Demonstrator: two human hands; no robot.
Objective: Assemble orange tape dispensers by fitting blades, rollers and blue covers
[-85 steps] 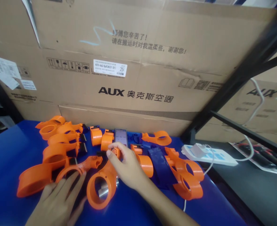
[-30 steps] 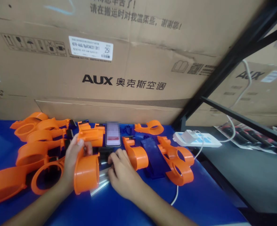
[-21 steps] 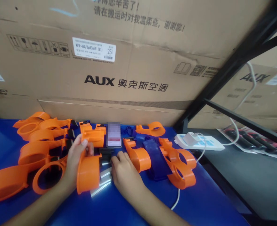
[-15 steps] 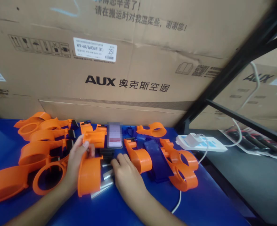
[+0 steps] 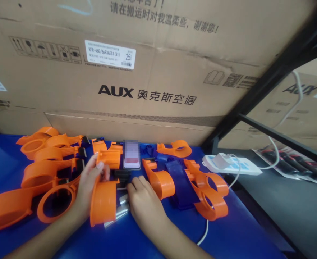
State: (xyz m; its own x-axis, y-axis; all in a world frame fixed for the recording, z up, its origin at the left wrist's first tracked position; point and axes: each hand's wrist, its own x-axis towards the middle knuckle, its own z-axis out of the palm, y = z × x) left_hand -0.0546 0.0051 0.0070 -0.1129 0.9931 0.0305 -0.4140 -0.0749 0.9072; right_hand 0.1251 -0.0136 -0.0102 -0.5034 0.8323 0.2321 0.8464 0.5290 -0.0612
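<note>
Head view: over the surface's middle [image 5: 93, 244], a ring [image 5: 104, 203] is gripped by the left hand [image 5: 86, 181], left of strips [image 5: 122, 211] slanted toward the nearer right hand [image 5: 145, 199], whose curled fingers' hold cannot be told.

Orange holders [image 5: 104, 201]; blue tabletop [image 5: 93, 244]; brown carton [image 5: 158, 64].

A low path ran over the blue tabletop [image 5: 99, 242] between left forearm [image 5: 47, 232] and right forearm [image 5: 171, 235], but the held orange tape dispenser [image 5: 104, 203] and metal strips [image 5: 118, 215] blocked its far end, with the AUX carton [image 5: 147, 124] walling the back.
</note>
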